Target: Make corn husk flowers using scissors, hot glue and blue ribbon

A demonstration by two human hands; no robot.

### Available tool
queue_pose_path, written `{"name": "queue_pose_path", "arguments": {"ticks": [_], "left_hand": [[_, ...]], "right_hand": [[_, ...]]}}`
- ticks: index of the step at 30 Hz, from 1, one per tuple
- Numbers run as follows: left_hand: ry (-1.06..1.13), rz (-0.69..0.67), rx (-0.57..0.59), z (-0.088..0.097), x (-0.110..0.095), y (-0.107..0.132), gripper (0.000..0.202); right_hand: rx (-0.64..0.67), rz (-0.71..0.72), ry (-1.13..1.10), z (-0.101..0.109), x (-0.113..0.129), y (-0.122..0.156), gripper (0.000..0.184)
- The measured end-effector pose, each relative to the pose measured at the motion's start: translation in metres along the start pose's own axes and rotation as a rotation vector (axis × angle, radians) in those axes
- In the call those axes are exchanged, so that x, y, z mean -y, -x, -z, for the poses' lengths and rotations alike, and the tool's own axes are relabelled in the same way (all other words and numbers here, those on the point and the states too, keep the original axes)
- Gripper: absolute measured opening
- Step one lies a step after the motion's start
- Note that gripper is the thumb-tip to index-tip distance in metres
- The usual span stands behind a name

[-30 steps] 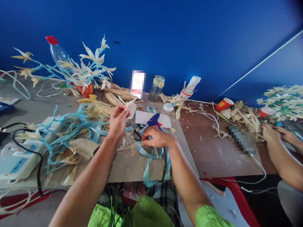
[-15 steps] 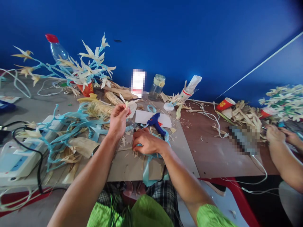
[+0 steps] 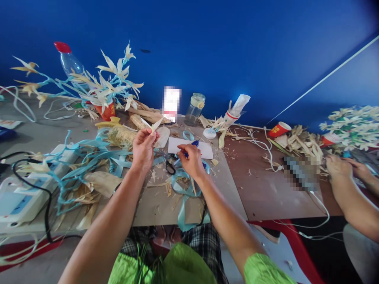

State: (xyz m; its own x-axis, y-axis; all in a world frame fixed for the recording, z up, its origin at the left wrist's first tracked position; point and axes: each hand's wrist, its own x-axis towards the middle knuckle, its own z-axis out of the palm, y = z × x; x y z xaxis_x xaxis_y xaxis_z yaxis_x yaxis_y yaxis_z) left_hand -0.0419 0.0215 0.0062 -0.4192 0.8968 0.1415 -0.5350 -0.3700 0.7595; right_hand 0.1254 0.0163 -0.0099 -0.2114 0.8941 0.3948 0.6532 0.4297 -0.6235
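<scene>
My left hand (image 3: 143, 148) pinches a small pale corn husk flower (image 3: 156, 125) between thumb and fingertips, its pointed petals upright. My right hand (image 3: 191, 158) hovers over the table with curled fingers; what they hold, if anything, is hidden. Behind this hand lies a blue glue gun (image 3: 195, 143), mostly covered. Just left of the hand are scissors with black handles (image 3: 170, 167). Light blue ribbon (image 3: 185, 213) loops below it and hangs over the table edge. A white card (image 3: 206, 149) lies behind the right hand.
Husk flowers on blue stems (image 3: 115, 71) stand in a red cup (image 3: 107, 112) at back left. Blue ribbon strips (image 3: 89, 152) and a power strip (image 3: 22, 195) are at left. A glass jar (image 3: 195, 108) stands by the wall. At right, a co-worker's hands (image 3: 339, 167) are beside a blurred dark device (image 3: 300, 173).
My right hand has lifted and moved up and right, uncovering the scissors handles and covering much of the glue gun. My left hand has turned the flower slightly and shifted a little left.
</scene>
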Motion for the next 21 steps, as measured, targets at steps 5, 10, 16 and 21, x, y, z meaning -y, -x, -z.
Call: {"name": "queue_pose_path", "arguments": {"ticks": [5, 10, 16, 21], "left_hand": [[-0.023, -0.007, -0.018, 0.002, 0.001, -0.002, 0.024], [0.002, -0.019, -0.021, 0.000, -0.001, -0.001, 0.024], [0.095, -0.017, -0.036, 0.000, -0.008, -0.001, 0.028], [0.063, -0.148, -0.168, 0.007, -0.006, -0.008, 0.025]], "right_hand": [[-0.053, 0.042, -0.011, -0.004, -0.005, -0.001, 0.013], [-0.106, 0.086, -0.016, -0.006, -0.009, -0.002, 0.013], [-0.183, 0.080, -0.088, -0.004, -0.011, -0.004, 0.015], [-0.163, -0.045, -0.210, -0.001, -0.008, -0.009, 0.019]]}}
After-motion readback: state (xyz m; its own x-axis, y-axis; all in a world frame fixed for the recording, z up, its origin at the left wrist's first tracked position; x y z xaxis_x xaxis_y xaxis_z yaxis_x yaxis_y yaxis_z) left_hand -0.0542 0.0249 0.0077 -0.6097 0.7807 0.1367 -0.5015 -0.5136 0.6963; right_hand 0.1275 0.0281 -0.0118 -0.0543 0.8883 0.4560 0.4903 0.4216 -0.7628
